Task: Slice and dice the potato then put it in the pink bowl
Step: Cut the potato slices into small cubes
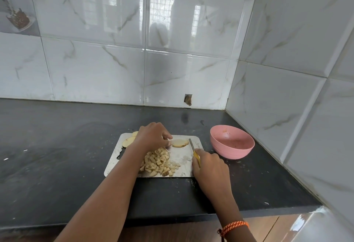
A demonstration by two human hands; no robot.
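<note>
A steel cutting board (pixel 182 157) lies on the black counter. A pile of diced potato (pixel 159 162) covers its near middle. One potato slice (pixel 180 143) lies flat at the board's far side, and my left hand (pixel 152 136) pinches its left edge with curled fingertips. Two more slices (pixel 128 141) sit at the far left corner, partly hidden by that hand. My right hand (pixel 208 167) grips a yellow-handled knife (pixel 192 145), blade pointing away just right of the slice. The pink bowl (pixel 231 146) stands right of the board, holding no potato.
The black counter (pixel 67 155) ends at a tiled back wall and a tiled side wall on the right, close behind the bowl. The counter's front edge runs below my forearms. Small crumbs dot the surface.
</note>
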